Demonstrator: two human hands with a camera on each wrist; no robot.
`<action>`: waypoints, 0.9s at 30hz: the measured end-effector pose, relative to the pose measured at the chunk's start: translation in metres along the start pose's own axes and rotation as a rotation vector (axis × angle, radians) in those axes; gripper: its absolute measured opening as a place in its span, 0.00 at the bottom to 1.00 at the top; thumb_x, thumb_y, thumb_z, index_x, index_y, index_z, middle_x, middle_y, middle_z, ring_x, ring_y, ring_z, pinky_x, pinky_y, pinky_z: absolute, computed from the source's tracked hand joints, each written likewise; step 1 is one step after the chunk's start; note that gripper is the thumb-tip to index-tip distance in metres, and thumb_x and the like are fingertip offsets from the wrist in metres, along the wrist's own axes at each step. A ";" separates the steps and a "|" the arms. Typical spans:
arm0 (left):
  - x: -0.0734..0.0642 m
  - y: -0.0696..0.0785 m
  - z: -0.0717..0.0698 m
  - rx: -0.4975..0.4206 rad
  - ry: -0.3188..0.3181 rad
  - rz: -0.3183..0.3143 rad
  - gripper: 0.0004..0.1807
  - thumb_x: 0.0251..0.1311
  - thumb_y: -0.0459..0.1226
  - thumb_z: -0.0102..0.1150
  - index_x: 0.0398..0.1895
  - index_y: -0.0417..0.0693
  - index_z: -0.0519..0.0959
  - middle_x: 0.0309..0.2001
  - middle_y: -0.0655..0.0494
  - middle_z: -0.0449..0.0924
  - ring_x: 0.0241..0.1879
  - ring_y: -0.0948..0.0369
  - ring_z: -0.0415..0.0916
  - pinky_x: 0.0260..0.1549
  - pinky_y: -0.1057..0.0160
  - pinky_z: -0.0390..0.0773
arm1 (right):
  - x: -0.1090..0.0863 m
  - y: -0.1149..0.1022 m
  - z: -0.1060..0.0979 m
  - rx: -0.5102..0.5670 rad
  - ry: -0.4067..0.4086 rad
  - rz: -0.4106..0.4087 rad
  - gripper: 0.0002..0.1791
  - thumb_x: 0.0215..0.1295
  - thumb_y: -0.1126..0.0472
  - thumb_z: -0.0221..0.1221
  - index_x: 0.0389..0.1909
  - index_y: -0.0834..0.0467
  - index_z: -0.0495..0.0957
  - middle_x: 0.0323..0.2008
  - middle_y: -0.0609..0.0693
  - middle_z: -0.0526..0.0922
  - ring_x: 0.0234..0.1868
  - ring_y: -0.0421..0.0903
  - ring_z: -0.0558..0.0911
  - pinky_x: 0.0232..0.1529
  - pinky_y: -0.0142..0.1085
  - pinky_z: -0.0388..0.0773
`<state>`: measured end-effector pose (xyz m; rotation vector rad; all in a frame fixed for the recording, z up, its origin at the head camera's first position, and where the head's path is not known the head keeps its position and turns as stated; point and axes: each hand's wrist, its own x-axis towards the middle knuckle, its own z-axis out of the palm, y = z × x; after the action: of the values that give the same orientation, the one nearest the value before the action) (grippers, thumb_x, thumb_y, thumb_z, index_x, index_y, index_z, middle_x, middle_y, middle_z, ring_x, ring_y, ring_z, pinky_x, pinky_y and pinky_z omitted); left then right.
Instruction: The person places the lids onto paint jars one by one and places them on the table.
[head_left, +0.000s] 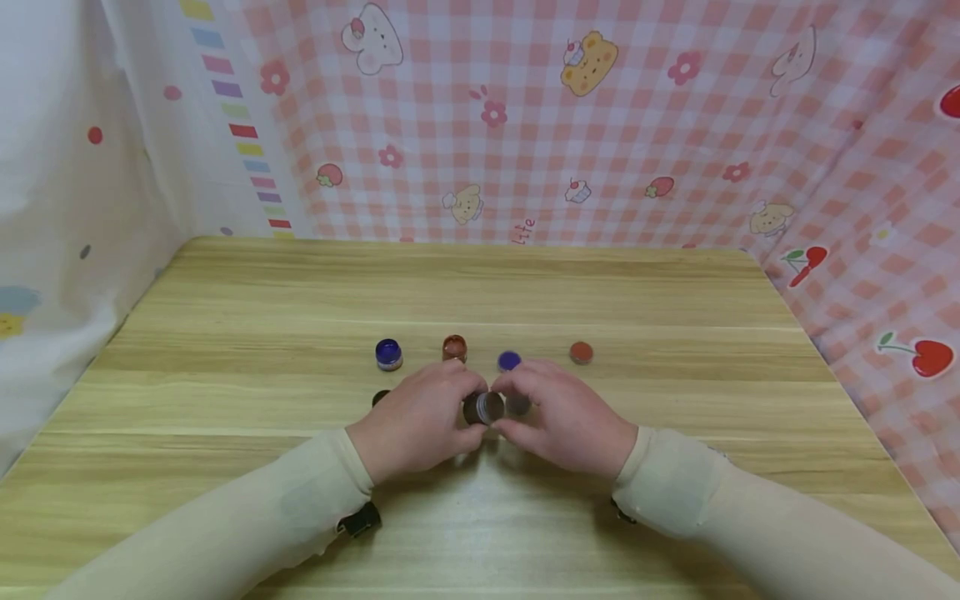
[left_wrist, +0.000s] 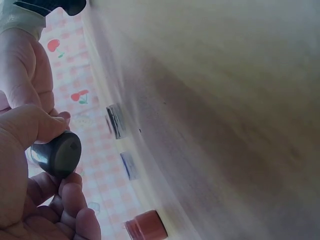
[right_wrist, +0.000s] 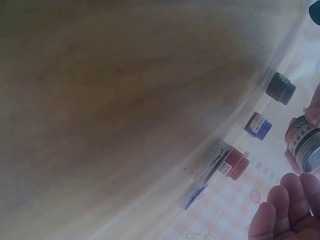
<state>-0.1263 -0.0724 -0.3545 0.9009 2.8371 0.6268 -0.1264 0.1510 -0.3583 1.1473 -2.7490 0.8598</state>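
Between both hands is a small dark paint jar [head_left: 472,408], lifted off the table and lying on its side. My left hand [head_left: 420,417] grips its body between thumb and fingers; the dark base [left_wrist: 67,152] shows in the left wrist view. Its clear, ridged end [right_wrist: 313,156] points towards my right hand [head_left: 566,417], whose thumb and index finger close around the rim. A dark round lid [head_left: 519,406] lies just beyond, partly behind the right fingers. In the right wrist view, a label shows on the held jar.
On the wooden table [head_left: 480,517], blue [head_left: 388,356] and red [head_left: 454,348] open jars stand behind the left hand. A black jar [right_wrist: 281,89] is partly hidden by it in the head view. Blue [head_left: 509,361] and red [head_left: 581,353] lids lie further right. Patterned cloth [head_left: 480,125] hangs behind.
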 end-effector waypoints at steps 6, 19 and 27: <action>0.000 0.001 -0.001 0.008 0.013 0.016 0.16 0.63 0.46 0.72 0.48 0.50 0.83 0.39 0.60 0.78 0.40 0.60 0.74 0.44 0.57 0.76 | -0.001 0.000 0.000 0.006 0.016 -0.024 0.20 0.62 0.60 0.75 0.54 0.54 0.82 0.46 0.46 0.85 0.48 0.47 0.83 0.51 0.40 0.81; 0.001 0.000 -0.001 0.006 0.005 0.014 0.15 0.62 0.45 0.72 0.46 0.50 0.83 0.38 0.60 0.77 0.39 0.60 0.73 0.43 0.58 0.75 | -0.001 0.000 0.000 -0.004 0.004 -0.013 0.19 0.63 0.59 0.74 0.53 0.55 0.82 0.46 0.46 0.85 0.48 0.47 0.84 0.51 0.40 0.81; 0.002 0.000 -0.001 0.016 0.001 0.014 0.16 0.62 0.46 0.72 0.48 0.49 0.83 0.38 0.60 0.77 0.39 0.60 0.72 0.43 0.58 0.74 | 0.000 0.000 0.000 -0.011 0.007 -0.022 0.17 0.64 0.59 0.74 0.51 0.55 0.83 0.44 0.46 0.85 0.47 0.46 0.83 0.50 0.39 0.81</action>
<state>-0.1279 -0.0712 -0.3537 0.9246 2.8435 0.6074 -0.1264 0.1505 -0.3580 1.1682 -2.7263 0.8434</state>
